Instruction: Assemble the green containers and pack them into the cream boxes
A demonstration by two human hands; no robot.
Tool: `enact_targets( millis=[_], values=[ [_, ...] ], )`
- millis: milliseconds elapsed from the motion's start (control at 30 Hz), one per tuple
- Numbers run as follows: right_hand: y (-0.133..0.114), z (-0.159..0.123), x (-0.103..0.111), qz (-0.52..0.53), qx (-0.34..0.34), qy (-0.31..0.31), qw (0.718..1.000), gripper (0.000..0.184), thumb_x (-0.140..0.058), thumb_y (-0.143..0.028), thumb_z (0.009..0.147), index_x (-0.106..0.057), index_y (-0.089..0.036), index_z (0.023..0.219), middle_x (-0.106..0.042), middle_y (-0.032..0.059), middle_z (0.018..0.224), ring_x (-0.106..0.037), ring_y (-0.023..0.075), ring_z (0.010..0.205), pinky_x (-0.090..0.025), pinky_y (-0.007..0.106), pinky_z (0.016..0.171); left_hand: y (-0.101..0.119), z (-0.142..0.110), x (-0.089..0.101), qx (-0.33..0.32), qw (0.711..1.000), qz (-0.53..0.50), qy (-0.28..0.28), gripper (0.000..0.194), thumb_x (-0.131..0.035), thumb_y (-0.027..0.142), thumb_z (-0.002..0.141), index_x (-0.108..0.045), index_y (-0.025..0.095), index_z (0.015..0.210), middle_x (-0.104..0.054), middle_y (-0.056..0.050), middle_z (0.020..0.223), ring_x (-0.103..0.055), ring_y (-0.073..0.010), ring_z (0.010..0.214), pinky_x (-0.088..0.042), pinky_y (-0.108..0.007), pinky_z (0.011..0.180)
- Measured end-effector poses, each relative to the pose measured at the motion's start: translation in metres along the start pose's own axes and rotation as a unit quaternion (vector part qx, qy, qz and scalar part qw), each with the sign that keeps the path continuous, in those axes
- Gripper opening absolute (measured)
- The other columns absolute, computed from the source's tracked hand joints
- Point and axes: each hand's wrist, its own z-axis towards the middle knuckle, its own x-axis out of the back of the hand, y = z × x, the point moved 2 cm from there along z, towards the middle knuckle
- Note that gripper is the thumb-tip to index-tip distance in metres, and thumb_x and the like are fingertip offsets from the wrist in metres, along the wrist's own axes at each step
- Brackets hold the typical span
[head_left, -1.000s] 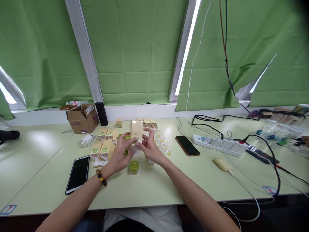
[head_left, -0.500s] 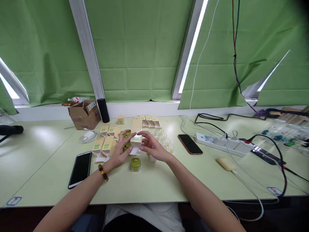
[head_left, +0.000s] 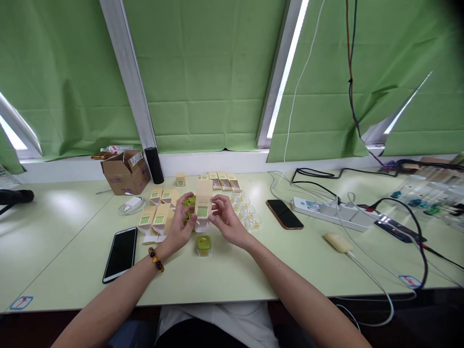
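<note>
Between my two hands is a small cream cardboard box [head_left: 203,202] with a green window and white inner flaps at its near end. My left hand [head_left: 180,220] grips its left side, and my right hand [head_left: 229,220] has its fingers on the right side. Just in front of them on the table stands a small clear jar with a green lid [head_left: 203,245]. Several green lids [head_left: 188,205] lie partly hidden behind my left fingers. To the right of my right hand are several clear cups [head_left: 248,212] with yellow marks inside.
More cream boxes with open flaps [head_left: 159,220] lie left of my hands, and flat ones [head_left: 225,181] behind. A black phone [head_left: 121,253] lies at left, another phone [head_left: 284,214] at right. A power strip [head_left: 333,212] with cables, a carton [head_left: 126,174] and a black cylinder [head_left: 154,165] stand farther out.
The box in my hands has been tilted, so its windowed face and a raised upper panel now show more fully. My right fingers have shifted slightly along its side.
</note>
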Motion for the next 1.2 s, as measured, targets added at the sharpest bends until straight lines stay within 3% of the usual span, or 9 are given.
enact_targets(
  millis=[67,133,233,400,500,667,1000,1100,1200],
  values=[
    [0.002,-0.004,-0.001,-0.103,0.066,0.025,0.992,0.047,-0.058,-0.035,0.105,-0.033,-0.034,0.144,-0.054,0.0120,0.141,-0.060,0.0259,0.123,-0.057,0.047,0.097,-0.004,0.001,0.001,0.026,1.000,-0.005,-0.001,0.071,-0.067,0.041,0.100,-0.033,0.033,0.162,-0.045,-0.016,0.160,-0.064,-0.0275,0.128,-0.057,-0.044,0.105],
    [0.003,-0.008,-0.001,-0.174,0.140,0.041,0.974,0.056,-0.056,-0.027,0.105,-0.027,-0.033,0.152,-0.048,0.0156,0.151,-0.056,0.0293,0.136,-0.056,0.053,0.103,-0.006,0.003,0.003,0.011,0.999,0.043,-0.017,0.069,-0.072,0.033,0.097,-0.041,0.032,0.158,-0.054,-0.014,0.154,-0.061,-0.0288,0.134,-0.054,-0.047,0.110],
    [0.003,-0.009,-0.001,-0.223,0.205,0.054,0.951,0.064,-0.049,-0.018,0.105,-0.020,-0.034,0.159,-0.047,0.0155,0.158,-0.049,0.0293,0.148,-0.053,0.058,0.114,0.000,0.006,0.008,-0.109,0.983,0.146,-0.024,0.053,-0.070,0.022,0.094,-0.056,0.028,0.145,-0.063,-0.013,0.141,-0.061,-0.0298,0.133,-0.052,-0.054,0.113],
    [-0.001,-0.005,0.003,-0.273,0.243,0.086,0.927,0.065,-0.052,-0.014,0.101,-0.027,-0.033,0.158,-0.051,0.0151,0.154,-0.048,0.0327,0.149,-0.049,0.066,0.117,0.013,0.002,0.015,-0.329,0.878,0.339,0.075,0.044,-0.066,0.006,0.090,-0.064,0.030,0.127,-0.054,-0.012,0.138,-0.054,-0.0314,0.135,-0.053,-0.056,0.107],
    [0.000,-0.004,0.007,-0.295,0.254,0.124,0.913,0.062,-0.055,-0.014,0.099,-0.035,-0.032,0.154,-0.056,0.0154,0.144,-0.053,0.0342,0.142,-0.051,0.067,0.113,0.017,-0.003,0.016,-0.368,0.832,0.398,0.120,0.044,-0.071,0.003,0.084,-0.069,0.032,0.118,-0.052,-0.011,0.131,-0.055,-0.0301,0.124,-0.053,-0.051,0.099],
    [0.000,-0.004,0.009,-0.312,0.268,0.141,0.901,0.059,-0.055,-0.012,0.098,-0.040,-0.031,0.151,-0.059,0.0150,0.136,-0.056,0.0343,0.136,-0.054,0.066,0.109,0.020,-0.008,0.015,-0.393,0.806,0.432,0.099,0.055,-0.071,0.001,0.081,-0.066,0.036,0.123,-0.055,-0.009,0.125,-0.056,-0.0272,0.113,-0.050,-0.048,0.098],
    [-0.004,-0.006,0.008,-0.311,0.283,0.140,0.897,0.058,-0.055,-0.011,0.097,-0.042,-0.031,0.149,-0.059,0.0143,0.134,-0.056,0.0339,0.135,-0.054,0.066,0.109,0.019,-0.013,0.016,-0.405,0.812,0.409,0.094,0.049,-0.071,0.009,0.083,-0.062,0.041,0.120,-0.058,-0.005,0.128,-0.058,-0.0267,0.121,-0.049,-0.051,0.106],
    [0.000,-0.007,0.009,-0.307,0.261,0.134,0.905,0.057,-0.055,-0.013,0.098,-0.040,-0.035,0.149,-0.057,0.0137,0.137,-0.054,0.0357,0.138,-0.051,0.070,0.111,0.018,-0.011,0.016,-0.377,0.847,0.363,0.093,0.045,-0.076,0.017,0.084,-0.064,0.037,0.122,-0.063,-0.007,0.127,-0.059,-0.0301,0.129,-0.043,-0.056,0.114],
    [0.000,-0.008,0.009,-0.299,0.247,0.131,0.912,0.057,-0.056,-0.015,0.098,-0.039,-0.036,0.148,-0.056,0.0140,0.139,-0.052,0.0374,0.139,-0.049,0.072,0.111,0.014,-0.006,0.011,-0.289,0.917,0.267,0.062,0.053,-0.079,0.033,0.087,-0.058,0.033,0.136,-0.067,-0.010,0.130,-0.061,-0.0338,0.132,-0.031,-0.061,0.124]
  ],
)
